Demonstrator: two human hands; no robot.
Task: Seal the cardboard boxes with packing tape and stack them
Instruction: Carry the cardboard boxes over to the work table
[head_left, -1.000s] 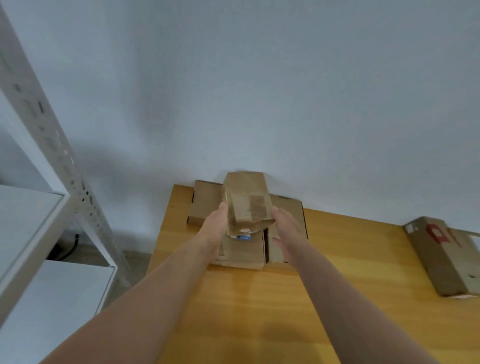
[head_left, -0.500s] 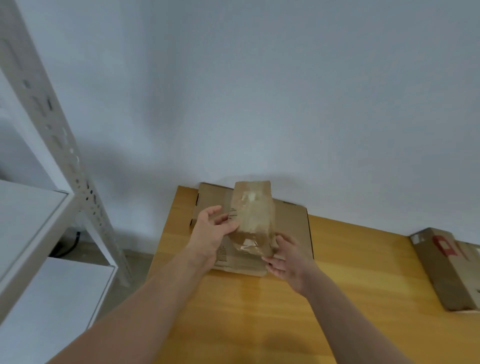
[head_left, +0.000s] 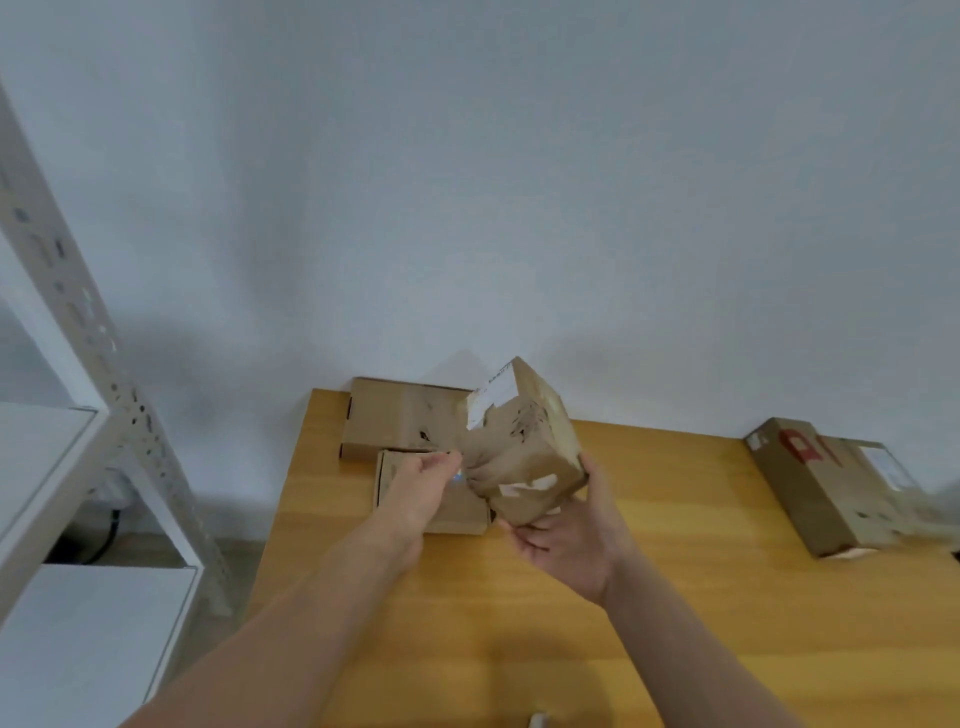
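- The small box (head_left: 524, 457) is in the air, tilted on one corner, above the far-left part of the table (head_left: 675, 597).
- The right hand (head_left: 571, 540) cups it from below, with its fingers curled under the lower end and its thumb up the right side. This hand seems to carry the weight.
- The left hand (head_left: 415, 491) reaches to the box's crumpled left face. Blur hides whether it pinches the card or only touches it.
- The box looks light, since one palm bears it. Its card is worn and creased, with torn labels, so it is probably soft at the faces and stiffer along the edges.
- The best hold is likely with flat palms on opposite sides near the corners, because squeezing mid-face could dent it further.
- A large flat box (head_left: 400, 415) lies at the far-left corner against the wall (head_left: 519, 208). A smaller flat box (head_left: 387, 480) lies at its near side, partly hidden by the left hand.
- The left edge is near, and a shelf rack (head_left: 130, 410) stands beyond it.
- Open room lies toward the near edge and the middle. A red-marked box (head_left: 810, 483) sits well apart, by the right edge.
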